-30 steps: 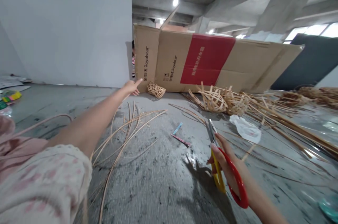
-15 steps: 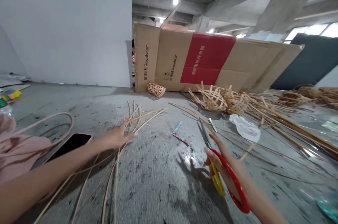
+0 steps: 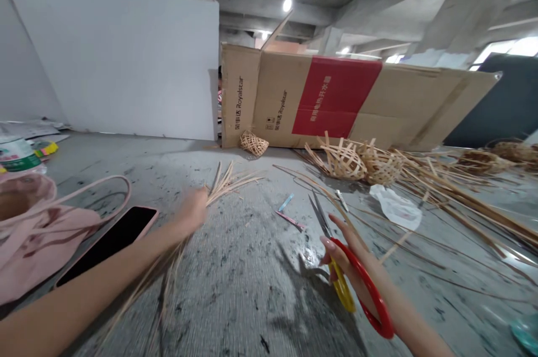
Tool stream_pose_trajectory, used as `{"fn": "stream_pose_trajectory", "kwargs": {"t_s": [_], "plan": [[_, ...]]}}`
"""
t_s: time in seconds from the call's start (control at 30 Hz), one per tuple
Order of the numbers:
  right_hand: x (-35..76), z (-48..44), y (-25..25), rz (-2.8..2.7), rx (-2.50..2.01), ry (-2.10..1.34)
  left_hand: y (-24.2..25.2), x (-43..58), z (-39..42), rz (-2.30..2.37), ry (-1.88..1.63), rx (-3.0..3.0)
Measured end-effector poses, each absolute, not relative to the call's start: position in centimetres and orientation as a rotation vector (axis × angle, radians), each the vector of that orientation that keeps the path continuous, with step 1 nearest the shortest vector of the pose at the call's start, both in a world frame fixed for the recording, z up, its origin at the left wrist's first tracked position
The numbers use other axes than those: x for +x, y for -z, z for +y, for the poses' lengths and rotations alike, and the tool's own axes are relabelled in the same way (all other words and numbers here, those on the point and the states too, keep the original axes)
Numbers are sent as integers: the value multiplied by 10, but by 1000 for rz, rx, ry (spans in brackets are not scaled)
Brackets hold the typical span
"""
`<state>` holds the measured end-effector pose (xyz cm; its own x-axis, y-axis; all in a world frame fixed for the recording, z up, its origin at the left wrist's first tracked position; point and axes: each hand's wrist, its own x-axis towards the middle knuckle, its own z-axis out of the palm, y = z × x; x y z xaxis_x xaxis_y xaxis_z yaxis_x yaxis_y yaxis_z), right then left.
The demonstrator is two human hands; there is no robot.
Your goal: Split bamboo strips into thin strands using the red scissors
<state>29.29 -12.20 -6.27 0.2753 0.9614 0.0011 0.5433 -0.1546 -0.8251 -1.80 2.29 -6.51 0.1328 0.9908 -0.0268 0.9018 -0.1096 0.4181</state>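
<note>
Soft indoor light, warped edges, slight blur

Thin cane strips (image 3: 227,183) bunched in left hand (image 3: 191,212), red-and-yellow scissors (image 3: 341,290) open in right hand (image 3: 353,267)

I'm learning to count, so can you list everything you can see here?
cardboard box: one, brown and red, standing at the back
woven baskets: three, tan, near the box, with more at far right
bag: one, pink, on the floor at far left
phone: one, black with pink edge, on the floor at left
plastic bag: one, white, on the floor at right
left hand: one, holding cane strips, tan
right hand: one, holding scissors, red and yellow
</note>
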Motion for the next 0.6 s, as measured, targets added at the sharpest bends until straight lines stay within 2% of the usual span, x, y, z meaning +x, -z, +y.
{"fn": "stream_pose_trajectory", "kwargs": {"t_s": [0.23,0.6], "plan": [[292,-128,58,-1442,-1797,-769,25,-30,55,1643,-487,1686],[287,-130,44,-1566,-1867,-728,78,43,-26,1373,-309,1635]]}}
